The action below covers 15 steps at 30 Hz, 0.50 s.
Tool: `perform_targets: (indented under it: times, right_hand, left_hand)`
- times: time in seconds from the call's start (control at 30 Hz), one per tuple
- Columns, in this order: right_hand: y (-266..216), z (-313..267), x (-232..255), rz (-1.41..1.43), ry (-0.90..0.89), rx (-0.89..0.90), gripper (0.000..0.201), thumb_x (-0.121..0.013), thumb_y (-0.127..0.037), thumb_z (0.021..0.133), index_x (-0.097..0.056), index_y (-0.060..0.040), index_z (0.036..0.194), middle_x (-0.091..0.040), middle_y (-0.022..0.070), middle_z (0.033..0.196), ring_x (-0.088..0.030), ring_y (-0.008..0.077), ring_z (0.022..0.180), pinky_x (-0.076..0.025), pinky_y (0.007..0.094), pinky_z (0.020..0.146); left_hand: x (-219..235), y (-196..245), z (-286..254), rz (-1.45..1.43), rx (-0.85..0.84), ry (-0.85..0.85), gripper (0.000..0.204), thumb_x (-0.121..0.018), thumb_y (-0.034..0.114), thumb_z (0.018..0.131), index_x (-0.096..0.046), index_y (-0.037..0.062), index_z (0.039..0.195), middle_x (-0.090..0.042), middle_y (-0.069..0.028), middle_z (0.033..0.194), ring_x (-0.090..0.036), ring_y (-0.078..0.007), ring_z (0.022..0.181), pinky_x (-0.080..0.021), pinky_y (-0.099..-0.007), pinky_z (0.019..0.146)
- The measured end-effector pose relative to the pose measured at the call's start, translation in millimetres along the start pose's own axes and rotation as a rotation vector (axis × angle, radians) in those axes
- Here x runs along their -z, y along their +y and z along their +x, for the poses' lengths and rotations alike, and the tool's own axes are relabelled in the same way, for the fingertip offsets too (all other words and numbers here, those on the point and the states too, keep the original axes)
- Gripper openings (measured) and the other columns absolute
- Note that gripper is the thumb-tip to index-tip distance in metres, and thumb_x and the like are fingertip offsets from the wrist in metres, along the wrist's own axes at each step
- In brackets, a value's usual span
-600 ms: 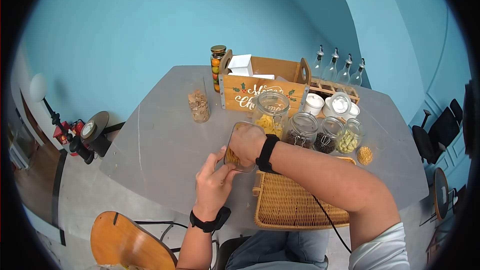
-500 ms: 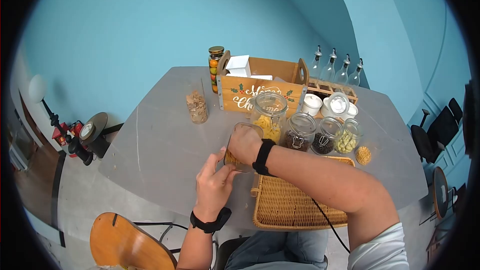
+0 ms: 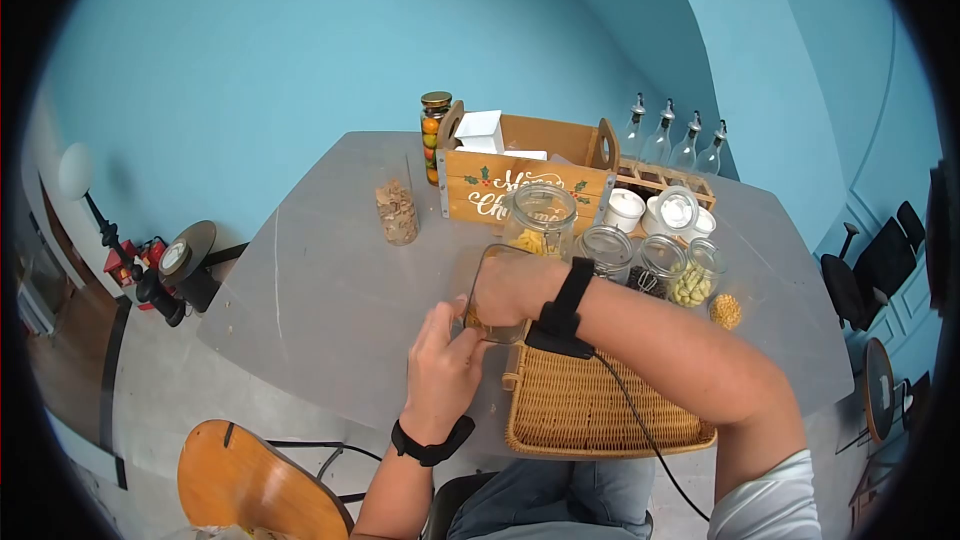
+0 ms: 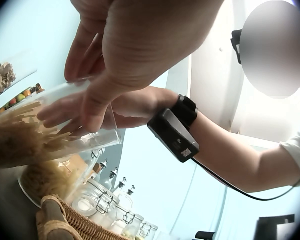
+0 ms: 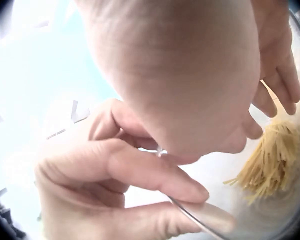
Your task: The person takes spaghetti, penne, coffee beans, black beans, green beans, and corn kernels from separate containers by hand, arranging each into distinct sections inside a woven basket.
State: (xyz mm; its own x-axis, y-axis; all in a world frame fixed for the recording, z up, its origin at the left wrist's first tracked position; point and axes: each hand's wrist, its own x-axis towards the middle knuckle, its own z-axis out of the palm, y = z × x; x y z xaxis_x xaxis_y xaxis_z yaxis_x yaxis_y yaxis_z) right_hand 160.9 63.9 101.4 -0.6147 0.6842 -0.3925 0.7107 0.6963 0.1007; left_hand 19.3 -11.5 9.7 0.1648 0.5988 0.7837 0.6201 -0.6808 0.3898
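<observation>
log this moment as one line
left hand: pinches clear container at rim | right hand: inside container | pasta: in container, right-hand contact unclear

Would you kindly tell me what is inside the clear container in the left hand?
Inside the clear container are thin yellow strips, perhaps dry pasta, and the fingers of the right hand. Whatever lies beneath the strips is covered and cannot be seen.

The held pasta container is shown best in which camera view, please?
The left wrist view, because it shows the held pasta container side-on, pasta strands visible through its wall. In the head view, the right hand hides much of it; the right wrist view shows only part of its rim and inside.
</observation>
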Motion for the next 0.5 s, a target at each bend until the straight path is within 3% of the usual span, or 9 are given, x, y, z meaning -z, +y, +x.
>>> perform_targets:
  times: [0.07,0.1,0.17,0.2,0.27,0.4,0.47,0.5]
  right_hand:
    - [6,15,-30,0.086,0.278,-0.176,0.035,-0.064,-0.035,0.082,-0.076,-0.0028,0.09,-0.073,0.0191,0.093,-0.069,0.0383,0.097,-0.054,0.0456,0.086]
    - [5,24,-40,0.088,0.281,-0.186,0.035,-0.064,-0.035,0.082,-0.076,-0.0028,0.09,-0.073,0.0191,0.093,-0.069,0.0383,0.097,-0.054,0.0456,0.086]
    - [-5,44,-48,-0.169,0.215,-0.331,0.04,-0.074,-0.039,0.079,-0.076,-0.0063,0.102,-0.07,0.0148,0.111,-0.069,0.0277,0.108,-0.055,0.0364,0.086]
    - [-8,48,-51,-0.167,0.219,-0.333,0.04,-0.074,-0.039,0.079,-0.076,-0.0063,0.102,-0.07,0.0148,0.111,-0.069,0.0277,0.108,-0.055,0.0364,0.086]
    - [-17,52,-50,-0.173,0.246,-0.42,0.038,-0.068,-0.037,0.083,-0.076,-0.0077,0.106,-0.068,0.0145,0.11,-0.059,0.0292,0.11,-0.041,0.0383,0.093]
    - [-10,79,-62,-0.242,0.196,-0.441,0.044,-0.067,-0.041,0.085,-0.074,-0.0086,0.114,-0.064,0.0149,0.121,-0.054,0.029,0.116,-0.04,0.0388,0.093]
    - [-6,92,-60,-0.22,0.2,-0.502,0.059,-0.088,-0.047,0.06,-0.072,-0.0141,0.106,-0.065,0.0005,0.101,-0.069,0.0152,0.087,-0.042,0.0359,0.05]
    - [-4,97,-62,-0.22,0.201,-0.506,0.059,-0.088,-0.047,0.06,-0.072,-0.0141,0.106,-0.065,0.0005,0.101,-0.069,0.0152,0.087,-0.042,0.0359,0.05]
  left_hand:
    - [-1,4,2,0.006,0.002,-0.001,0.025,-0.086,0.0,0.064,-0.074,0.003,0.087,-0.065,-0.0155,0.107,-0.068,-0.0343,0.1,-0.057,-0.0412,0.082]
    - [-1,7,3,0.016,0.004,-0.006,0.026,-0.086,0.0,0.063,-0.074,0.003,0.086,-0.065,-0.0158,0.106,-0.067,-0.0347,0.1,-0.056,-0.0417,0.083]
    - [-4,9,1,0.016,-0.002,-0.007,0.026,-0.085,-0.001,0.062,-0.074,0.0028,0.086,-0.064,-0.016,0.106,-0.066,-0.0349,0.1,-0.056,-0.042,0.082]
    - [-4,9,0,0.024,0.004,-0.007,0.026,-0.084,-0.002,0.061,-0.074,0.0026,0.085,-0.064,-0.0162,0.105,-0.066,-0.0351,0.099,-0.056,-0.0422,0.081]
    - [-1,5,-2,0.03,0.021,0.003,0.027,-0.084,-0.003,0.06,-0.074,0.0024,0.085,-0.064,-0.0164,0.105,-0.066,-0.0353,0.097,-0.055,-0.0421,0.081]
    - [2,5,2,0.037,0.022,0.025,0.027,-0.082,-0.005,0.059,-0.073,0.0015,0.083,-0.063,-0.0168,0.103,-0.065,-0.0354,0.094,-0.055,-0.042,0.078]
    - [1,5,2,0.04,0.02,0.03,0.026,-0.082,-0.005,0.058,-0.072,0.0012,0.082,-0.063,-0.0169,0.102,-0.065,-0.0354,0.094,-0.055,-0.0419,0.078]
    - [0,5,2,0.041,0.022,0.035,0.026,-0.082,-0.005,0.058,-0.071,0.0008,0.081,-0.062,-0.0169,0.102,-0.065,-0.0354,0.094,-0.055,-0.0418,0.078]
